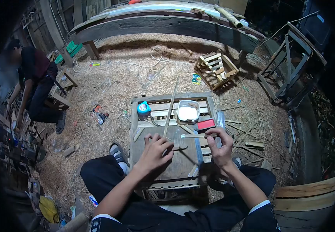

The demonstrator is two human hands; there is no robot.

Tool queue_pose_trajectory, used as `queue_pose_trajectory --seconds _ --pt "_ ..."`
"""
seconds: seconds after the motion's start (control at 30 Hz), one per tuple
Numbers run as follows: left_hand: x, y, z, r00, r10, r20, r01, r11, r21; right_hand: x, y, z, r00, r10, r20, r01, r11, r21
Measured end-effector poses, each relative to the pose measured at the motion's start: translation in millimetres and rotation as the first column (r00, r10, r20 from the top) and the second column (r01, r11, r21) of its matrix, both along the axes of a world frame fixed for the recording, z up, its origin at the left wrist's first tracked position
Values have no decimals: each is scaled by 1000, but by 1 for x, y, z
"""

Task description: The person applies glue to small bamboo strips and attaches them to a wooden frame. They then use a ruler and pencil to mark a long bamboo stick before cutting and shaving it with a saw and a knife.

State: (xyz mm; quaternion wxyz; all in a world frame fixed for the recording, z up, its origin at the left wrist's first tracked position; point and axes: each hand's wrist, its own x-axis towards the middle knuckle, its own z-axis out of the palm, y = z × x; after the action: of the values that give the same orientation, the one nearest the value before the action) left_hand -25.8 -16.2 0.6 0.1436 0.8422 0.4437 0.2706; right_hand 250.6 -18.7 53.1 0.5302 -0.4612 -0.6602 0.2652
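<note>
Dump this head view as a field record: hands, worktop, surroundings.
left hand: left hand, at the lower end of a long thin wooden strip; grip unclear
right hand: right hand, pinching a short flat strip with a pale tip
worktop: low slatted table
far left: blue item, likely a tape measure
far right: plastic tub, whitish contents; red rectangular object nearer
floor beyond: slatted wooden crate, shavings
nearby: seated co-worker at left
</note>
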Motion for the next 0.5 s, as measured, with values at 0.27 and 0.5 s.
queue_pose_trajectory --seconds 0.27,0.5 --pt "-1 -3 -2 1000 14 15 -14 1000 2 3 -16 -2 990 75 121 -69 996 -54" --pt "-2 -7 1 1000 29 1 -29 999 -38 2 -14 -10 986 91 138 -80 994 -79"
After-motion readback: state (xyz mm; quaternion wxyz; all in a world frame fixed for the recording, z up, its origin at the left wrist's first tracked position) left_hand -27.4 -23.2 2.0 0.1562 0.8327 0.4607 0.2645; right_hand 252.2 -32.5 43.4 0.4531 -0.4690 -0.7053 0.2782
